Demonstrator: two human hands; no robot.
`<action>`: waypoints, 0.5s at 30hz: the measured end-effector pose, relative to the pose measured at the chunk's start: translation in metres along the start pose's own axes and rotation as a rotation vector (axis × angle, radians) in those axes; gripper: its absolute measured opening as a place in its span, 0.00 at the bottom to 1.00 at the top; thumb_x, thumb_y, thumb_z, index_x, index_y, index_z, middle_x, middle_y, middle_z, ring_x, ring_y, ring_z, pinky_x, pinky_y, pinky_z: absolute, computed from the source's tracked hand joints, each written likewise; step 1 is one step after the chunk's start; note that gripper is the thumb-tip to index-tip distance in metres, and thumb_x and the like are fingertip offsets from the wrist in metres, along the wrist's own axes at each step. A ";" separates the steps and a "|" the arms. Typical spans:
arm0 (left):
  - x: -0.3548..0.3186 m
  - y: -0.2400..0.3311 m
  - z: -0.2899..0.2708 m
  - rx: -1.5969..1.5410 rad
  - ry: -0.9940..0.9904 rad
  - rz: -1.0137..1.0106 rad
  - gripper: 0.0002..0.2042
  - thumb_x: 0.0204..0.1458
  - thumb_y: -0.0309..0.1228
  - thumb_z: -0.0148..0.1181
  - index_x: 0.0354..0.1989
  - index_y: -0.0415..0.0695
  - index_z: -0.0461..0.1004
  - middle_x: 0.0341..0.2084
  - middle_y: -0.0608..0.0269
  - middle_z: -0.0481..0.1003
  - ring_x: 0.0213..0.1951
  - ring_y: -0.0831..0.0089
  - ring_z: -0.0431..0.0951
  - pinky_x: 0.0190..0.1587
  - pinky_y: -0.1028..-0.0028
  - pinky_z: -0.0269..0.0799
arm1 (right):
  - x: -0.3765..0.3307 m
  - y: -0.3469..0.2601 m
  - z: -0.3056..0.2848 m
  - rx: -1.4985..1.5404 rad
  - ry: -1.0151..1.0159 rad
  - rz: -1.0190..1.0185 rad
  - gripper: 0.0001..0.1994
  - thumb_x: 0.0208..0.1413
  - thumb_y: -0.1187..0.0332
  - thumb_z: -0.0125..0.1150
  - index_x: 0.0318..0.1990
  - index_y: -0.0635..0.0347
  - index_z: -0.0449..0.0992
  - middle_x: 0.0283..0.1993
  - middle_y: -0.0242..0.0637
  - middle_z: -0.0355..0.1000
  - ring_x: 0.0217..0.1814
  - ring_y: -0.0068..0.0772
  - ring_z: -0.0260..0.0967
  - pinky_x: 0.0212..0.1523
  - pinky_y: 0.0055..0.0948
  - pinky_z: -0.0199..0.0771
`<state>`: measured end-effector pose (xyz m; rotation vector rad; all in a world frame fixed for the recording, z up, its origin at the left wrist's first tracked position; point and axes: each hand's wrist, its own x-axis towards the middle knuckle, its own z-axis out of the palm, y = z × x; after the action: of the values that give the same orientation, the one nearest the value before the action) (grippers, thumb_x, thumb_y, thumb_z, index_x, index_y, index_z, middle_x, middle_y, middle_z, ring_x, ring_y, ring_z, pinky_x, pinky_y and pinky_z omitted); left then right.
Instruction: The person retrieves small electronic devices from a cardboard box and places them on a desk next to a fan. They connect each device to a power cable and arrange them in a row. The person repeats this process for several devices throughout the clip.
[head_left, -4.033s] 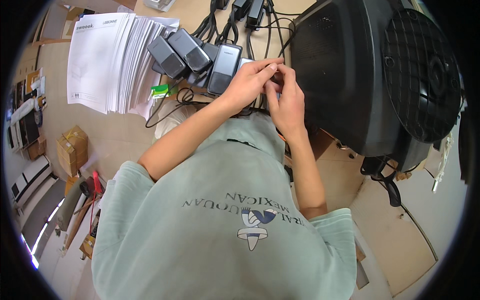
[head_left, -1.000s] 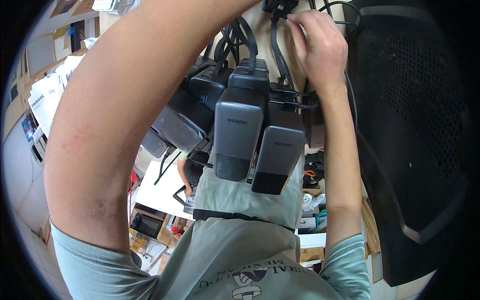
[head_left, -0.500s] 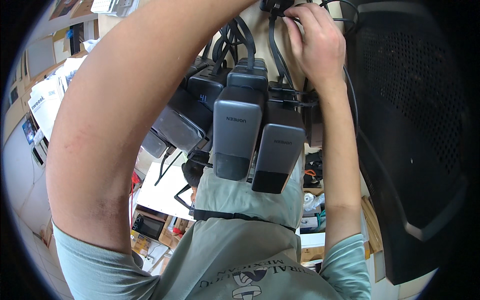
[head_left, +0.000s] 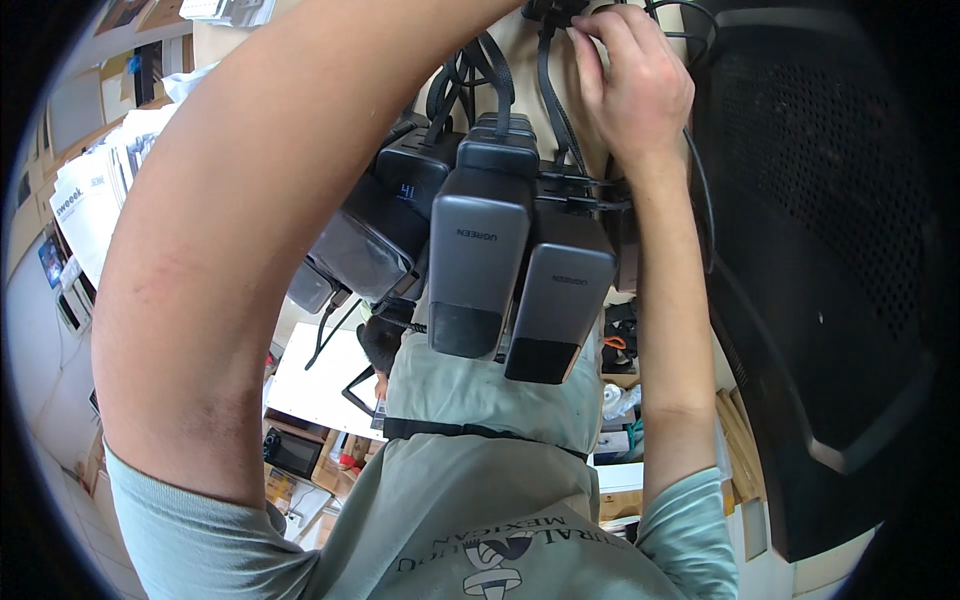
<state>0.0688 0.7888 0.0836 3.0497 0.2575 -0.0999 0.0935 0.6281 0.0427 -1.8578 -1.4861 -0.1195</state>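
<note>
My right hand is at the top, its thumb and fingers closed in a pinch against a black cable end beside a small black block. The top edge cuts that block off, and the fingers partly hide the cable. My left arm bends across the left side and runs out over the top edge, so the left hand is out of sight. Between the arms stand several dark grey power banks, among them a large one and a shorter one. A third has a lit blue display. Black flat cables rise from them.
A large black perforated panel fills the right side, close to my right forearm. Stacked white papers lie beyond my left arm. Below the power banks, a person's dark-haired head shows by a white tabletop.
The view has shifted slightly. My right hand stays beside the black block, its fingertips slightly moved. The power banks keep their arrangement.
</note>
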 end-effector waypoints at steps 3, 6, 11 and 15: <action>-0.002 0.002 -0.003 0.027 -0.008 0.002 0.16 0.53 0.32 0.57 0.50 0.44 0.79 0.52 0.54 0.77 0.57 0.48 0.72 0.58 0.51 0.69 | 0.006 -0.004 -0.006 -0.161 -0.017 -0.017 0.09 0.49 0.66 0.68 0.35 0.58 0.76 0.37 0.40 0.73 0.43 0.46 0.70 0.43 0.43 0.68; 0.006 -0.003 0.009 0.030 0.003 -0.022 0.17 0.53 0.33 0.58 0.50 0.44 0.79 0.51 0.53 0.77 0.57 0.48 0.72 0.57 0.51 0.70 | 0.011 -0.006 -0.008 -0.221 -0.079 0.024 0.14 0.47 0.61 0.71 0.36 0.58 0.77 0.38 0.39 0.73 0.46 0.45 0.67 0.45 0.43 0.63; 0.005 -0.003 0.021 0.043 0.123 -0.028 0.16 0.52 0.35 0.59 0.49 0.43 0.78 0.49 0.54 0.77 0.55 0.49 0.73 0.55 0.51 0.70 | 0.017 -0.003 -0.003 -0.239 -0.066 0.033 0.16 0.45 0.56 0.72 0.35 0.56 0.79 0.38 0.38 0.75 0.46 0.45 0.68 0.46 0.44 0.61; 0.001 -0.002 0.020 0.017 0.152 -0.013 0.16 0.52 0.35 0.59 0.48 0.44 0.78 0.47 0.54 0.77 0.54 0.50 0.73 0.54 0.51 0.70 | 0.019 -0.003 -0.004 -0.208 -0.089 0.078 0.15 0.44 0.55 0.73 0.32 0.55 0.81 0.37 0.37 0.76 0.45 0.44 0.68 0.46 0.45 0.61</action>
<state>0.0685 0.7893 0.0636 3.0764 0.2884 0.1307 0.0985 0.6415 0.0567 -2.1086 -1.5068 -0.1608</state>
